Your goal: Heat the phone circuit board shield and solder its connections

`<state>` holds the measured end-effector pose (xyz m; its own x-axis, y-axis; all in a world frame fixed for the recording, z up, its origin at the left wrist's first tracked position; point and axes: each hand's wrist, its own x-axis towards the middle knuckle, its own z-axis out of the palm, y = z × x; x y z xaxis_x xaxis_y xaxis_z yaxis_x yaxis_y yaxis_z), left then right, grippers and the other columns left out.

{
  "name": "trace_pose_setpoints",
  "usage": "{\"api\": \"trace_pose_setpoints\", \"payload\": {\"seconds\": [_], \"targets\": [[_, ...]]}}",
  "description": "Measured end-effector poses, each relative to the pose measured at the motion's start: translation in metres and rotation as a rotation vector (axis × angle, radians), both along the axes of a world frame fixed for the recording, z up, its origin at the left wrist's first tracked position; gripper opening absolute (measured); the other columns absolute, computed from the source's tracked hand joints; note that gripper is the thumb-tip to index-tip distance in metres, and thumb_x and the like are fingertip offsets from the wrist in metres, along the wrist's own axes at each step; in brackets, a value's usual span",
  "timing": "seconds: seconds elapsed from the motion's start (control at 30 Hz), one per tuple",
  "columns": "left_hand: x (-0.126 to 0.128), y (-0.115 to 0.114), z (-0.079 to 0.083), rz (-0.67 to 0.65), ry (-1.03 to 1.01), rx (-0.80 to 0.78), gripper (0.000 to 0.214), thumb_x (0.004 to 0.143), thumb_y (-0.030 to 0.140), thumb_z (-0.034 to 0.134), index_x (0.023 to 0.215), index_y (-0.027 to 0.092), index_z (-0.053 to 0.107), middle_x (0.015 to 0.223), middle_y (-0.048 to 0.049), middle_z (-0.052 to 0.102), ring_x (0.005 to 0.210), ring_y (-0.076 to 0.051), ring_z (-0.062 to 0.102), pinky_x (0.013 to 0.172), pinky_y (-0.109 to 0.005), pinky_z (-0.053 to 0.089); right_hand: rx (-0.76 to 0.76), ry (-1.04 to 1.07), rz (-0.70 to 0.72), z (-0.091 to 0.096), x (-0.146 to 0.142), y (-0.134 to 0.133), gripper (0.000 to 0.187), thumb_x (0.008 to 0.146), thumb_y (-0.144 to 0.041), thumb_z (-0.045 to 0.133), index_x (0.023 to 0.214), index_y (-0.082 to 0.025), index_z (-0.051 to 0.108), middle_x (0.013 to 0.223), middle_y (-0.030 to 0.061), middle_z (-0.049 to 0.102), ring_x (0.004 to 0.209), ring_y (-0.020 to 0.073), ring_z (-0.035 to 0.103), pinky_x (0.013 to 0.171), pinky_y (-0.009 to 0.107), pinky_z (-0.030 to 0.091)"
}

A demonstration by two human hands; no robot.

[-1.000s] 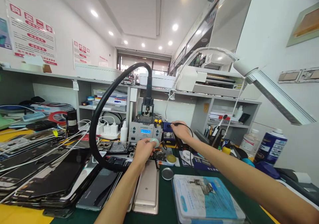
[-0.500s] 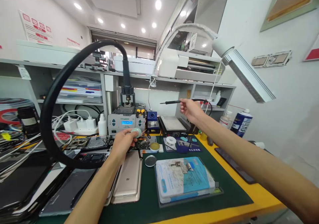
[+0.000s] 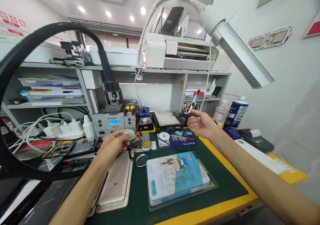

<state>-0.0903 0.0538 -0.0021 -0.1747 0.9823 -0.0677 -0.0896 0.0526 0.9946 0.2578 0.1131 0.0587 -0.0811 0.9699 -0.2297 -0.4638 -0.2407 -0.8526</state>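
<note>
The left hand (image 3: 112, 147) is pinching a pale green disc (image 3: 129, 134) at its edge, thumb and fingers closing on the rim, probably to leave its broad face clear; in the view, the disc is showing just in front of the grey station (image 3: 115, 122). The right hand (image 3: 203, 123), its fingers closing too, is gripping a dark slender tool (image 3: 185, 115) at its near end, which is presumably leaving the working end free, though blur is hiding that tip. A round tin (image 3: 146, 144) is sitting within easy reach, seemingly for handy use, and a loose round lid (image 3: 141, 160) is lying near it on the green mat (image 3: 225, 188). The lamp (image 3: 246, 55) is hanging over the right side, likely for light. As for materials, the tin is showing a smooth, waxy-looking amber filling, the phone (image 3: 116, 180) is presenting a satiny gold back with rounded corners, the flat case (image 3: 172, 176) is gleaming with clear plastic over blue-and-white print, and the black hose (image 3: 50, 29) is curving in a thick, rubbery loop.
</note>
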Motion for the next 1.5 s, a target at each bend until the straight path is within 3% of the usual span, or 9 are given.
{"api": "trace_pose_setpoints", "payload": {"seconds": [0.2,0.4,0.53,0.63,0.8,0.9,1.1,1.33,1.5], "targets": [[0.008,-0.005,0.004,-0.019,-0.027,-0.002,0.023,0.091,0.025,0.077,0.11,0.013,0.069,0.09,-0.0011,0.067,0.067,-0.009,0.057,0.055,-0.019,0.044,-0.023,0.029,0.138,-0.028,0.005,-0.017,0.019,0.106,-0.033,0.066,0.11,-0.014,0.069,0.085,-0.0019,0.067,0.055,0.0074,0.058,0.047,0.019,0.049],[0.022,-0.015,0.007,-0.13,-0.012,-0.002,0.055,0.063,0.041,0.096,0.105,0.013,0.074,0.091,-0.0057,0.072,0.071,-0.013,0.058,0.062,-0.024,0.048,-0.011,-0.022,0.216,-0.043,0.0,-0.036,0.026,0.104,-0.034,0.065,0.092,-0.012,0.072,0.055,-0.0038,0.06,0.035,0.0077,0.045,0.031,0.019,0.035],[0.032,-0.024,0.009,-0.237,0.058,-0.016,0.054,0.069,0.046,0.094,0.109,0.016,0.074,0.093,-0.0054,0.073,0.072,-0.013,0.057,0.063,-0.025,0.045,0.02,-0.026,0.214,-0.055,-0.005,-0.043,0.023,0.085,-0.025,0.083,0.072,-0.015,0.067,0.046,-0.0083,0.048,0.037,0.0056,0.044,0.033,0.016,0.036],[0.038,-0.029,0.011,-0.325,0.124,-0.014,0.054,0.076,0.049,0.09,0.116,0.018,0.071,0.091,-0.0052,0.073,0.073,-0.015,0.059,0.065,-0.027,0.046,0.014,-0.054,0.243,-0.061,-0.006,-0.045,0.016,0.079,-0.023,0.085,0.082,-0.011,0.075,0.049,-0.0094,0.047,0.038,0.0046,0.044,0.035,0.015,0.038],[0.045,-0.033,0.013,-0.413,0.226,-0.005,0.056,0.084,0.054,0.083,0.124,0.02,0.066,0.092,-0.0034,0.071,0.077,-0.016,0.059,0.068,-0.029,0.045,0.031,-0.144,0.302,-0.061,-0.005,-0.048,0.027,0.088,-0.038,0.083,0.086,-0.012,0.076,0.058,-0.0012,0.065,0.035,0.0074,0.05,0.029,0.018,0.038],[0.048,-0.033,0.011,-0.454,0.287,0.007,0.054,0.087,0.056,0.08,0.125,0.021,0.065,0.087,-0.0011,0.068,0.076,-0.017,0.059,0.069,-0.03,0.045,0.06,-0.183,0.311,-0.061,-0.006,-0.051,0.033,0.082,-0.041,0.089,0.077,-0.014,0.071,0.06,0.0027,0.071,0.034,0.009,0.053,0.029,0.018,0.04],[0.053,-0.036,-0.003,-0.426,0.376,0.056,0.051,0.094,0.058,0.07,0.131,0.023,0.062,0.086,0.0008,0.062,0.079,-0.017,0.052,0.073,-0.032,0.04,0.114,-0.202,0.289,-0.061,-0.011,-0.058,0.037,0.073,-0.042,0.096,0.078,-0.015,0.071,0.058,-0.0022,0.065,0.039,0.0075,0.054,0.034,0.017,0.042],[0.056,-0.039,-0.012,-0.417,0.372,0.071,0.044,0.097,0.055,0.067,0.131,0.027,0.064,0.113,-0.0042,0.07,0.097,-0.022,0.059,0.08,-0.033,0.042,0.16,-0.28,0.242,-0.062,-0.021,-0.06,0.038,0.074,-0.045,0.094,0.081,-0.017,0.069,0.058,-0.0041,0.06,0.037,0.0063,0.047,0.033,0.018,0.034],[0.054,-0.04,-0.015,-0.427,0.388,0.031,0.046,0.096,0.057,0.066,0.134,0.029,0.065,0.106,-0.0045,0.071,0.099,-0.025,0.061,0.082,-0.034,0.043,0.166,-0.325,0.206,-0.064,-0.026,-0.06,0.036,0.074,-0.043,0.092,0.076,-0.019,0.066,0.057,-0.0037,0.057,0.037,0.0069,0.044,0.034,0.021,0.028]]}}
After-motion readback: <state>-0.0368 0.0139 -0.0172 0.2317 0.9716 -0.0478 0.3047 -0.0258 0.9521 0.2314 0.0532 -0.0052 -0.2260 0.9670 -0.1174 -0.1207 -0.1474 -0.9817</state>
